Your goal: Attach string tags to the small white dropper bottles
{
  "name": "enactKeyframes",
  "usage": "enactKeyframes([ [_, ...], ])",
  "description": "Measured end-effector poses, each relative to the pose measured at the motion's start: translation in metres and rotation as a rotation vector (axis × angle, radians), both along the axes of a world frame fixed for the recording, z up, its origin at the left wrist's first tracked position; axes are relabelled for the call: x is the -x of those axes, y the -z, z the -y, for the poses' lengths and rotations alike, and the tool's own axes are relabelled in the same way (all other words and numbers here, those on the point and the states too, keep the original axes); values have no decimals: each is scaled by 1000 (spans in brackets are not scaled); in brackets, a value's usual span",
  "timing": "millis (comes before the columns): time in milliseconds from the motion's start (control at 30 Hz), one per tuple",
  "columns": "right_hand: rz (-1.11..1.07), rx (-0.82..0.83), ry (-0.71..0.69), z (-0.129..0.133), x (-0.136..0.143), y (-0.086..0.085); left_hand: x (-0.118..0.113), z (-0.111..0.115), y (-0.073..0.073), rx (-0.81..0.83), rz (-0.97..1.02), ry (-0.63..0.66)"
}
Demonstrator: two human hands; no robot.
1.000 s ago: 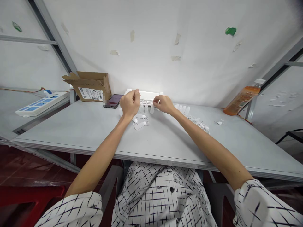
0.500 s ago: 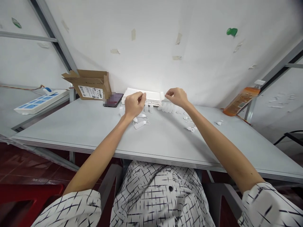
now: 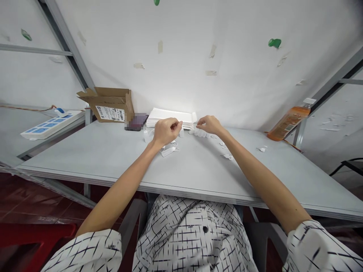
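Note:
My left hand (image 3: 167,131) is closed, thumb against curled fingers, in front of a stack of white sheets or flat trays (image 3: 171,114). Whatever it may hold is too small or hidden to make out. Just below it lie small white plastic pieces with thin looped straps (image 3: 168,151), partly covered by the hand. To the right, my right hand (image 3: 210,124) has its fingertips pinched together at a row of small whitish translucent pieces (image 3: 202,133), close to the stack's right end. I cannot tell whether anything is between those fingers.
On the grey table (image 3: 181,172) more white bits (image 3: 227,156) lie under my right forearm. An open cardboard box (image 3: 109,104) and a dark phone (image 3: 137,122) stand at back left. An orange bottle (image 3: 292,119) leans at the right, and a power strip (image 3: 51,124) lies far left.
My left hand has moved right, towards my right hand, in front of the stack. My right hand sits slightly lower in view, by the row of pieces. The whole view has shifted a little.

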State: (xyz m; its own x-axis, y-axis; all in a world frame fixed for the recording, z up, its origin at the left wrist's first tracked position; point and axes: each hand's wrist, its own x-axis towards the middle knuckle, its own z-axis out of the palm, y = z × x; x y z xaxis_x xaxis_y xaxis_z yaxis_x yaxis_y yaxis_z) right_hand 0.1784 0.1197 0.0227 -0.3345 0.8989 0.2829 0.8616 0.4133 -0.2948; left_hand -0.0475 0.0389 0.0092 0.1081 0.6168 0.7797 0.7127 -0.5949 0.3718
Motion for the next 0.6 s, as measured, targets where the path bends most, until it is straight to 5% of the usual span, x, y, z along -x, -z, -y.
enactKeyframes([
  [367,-187,-200,-102,25,-6,-20,-28,13,17,12,-108,53],
  [600,-414,31,-371,87,-24,-32,-45,26,19,24,-88,127],
])
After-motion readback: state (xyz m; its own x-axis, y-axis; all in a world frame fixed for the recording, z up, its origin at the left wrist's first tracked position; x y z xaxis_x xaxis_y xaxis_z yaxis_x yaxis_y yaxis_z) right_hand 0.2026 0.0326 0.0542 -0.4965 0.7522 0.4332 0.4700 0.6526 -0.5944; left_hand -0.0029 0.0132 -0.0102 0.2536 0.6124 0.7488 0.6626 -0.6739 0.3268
